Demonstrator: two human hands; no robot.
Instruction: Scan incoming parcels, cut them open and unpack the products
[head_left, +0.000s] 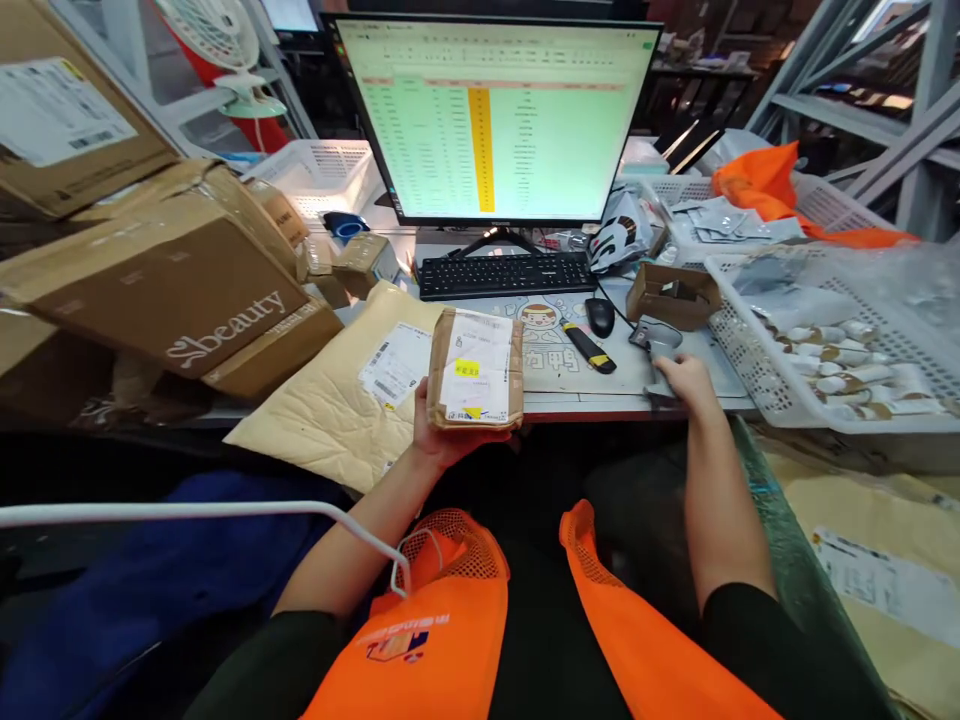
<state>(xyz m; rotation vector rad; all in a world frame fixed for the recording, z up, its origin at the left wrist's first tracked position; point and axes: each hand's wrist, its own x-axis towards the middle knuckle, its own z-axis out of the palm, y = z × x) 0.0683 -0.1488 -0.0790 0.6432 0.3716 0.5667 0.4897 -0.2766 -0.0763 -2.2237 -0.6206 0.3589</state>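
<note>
My left hand (pixel 450 440) is wrapped under a small brown cardboard box (pixel 514 375), holding it up at the desk's front edge. A white shipping label (pixel 480 350) with yellow stickers covers most of its upper face. My right hand (pixel 686 382) grips the handle of a grey barcode scanner (pixel 656 338) at the desk's right front, its head pointing away from me. Left of the scanner lie a black mouse (pixel 600 317) and a black-and-yellow box cutter (pixel 590 349). Beside my left hand rests a padded yellow mailer (pixel 337 405) with a label.
Stacked cartons (pixel 172 280) crowd the left side. A monitor (pixel 495 120) with a spreadsheet stands behind a black keyboard (pixel 506 274). An open small box (pixel 673 295) and a white basket (pixel 765 385) of small rolls sit right. A white cable (pixel 225 512) crosses at lower left.
</note>
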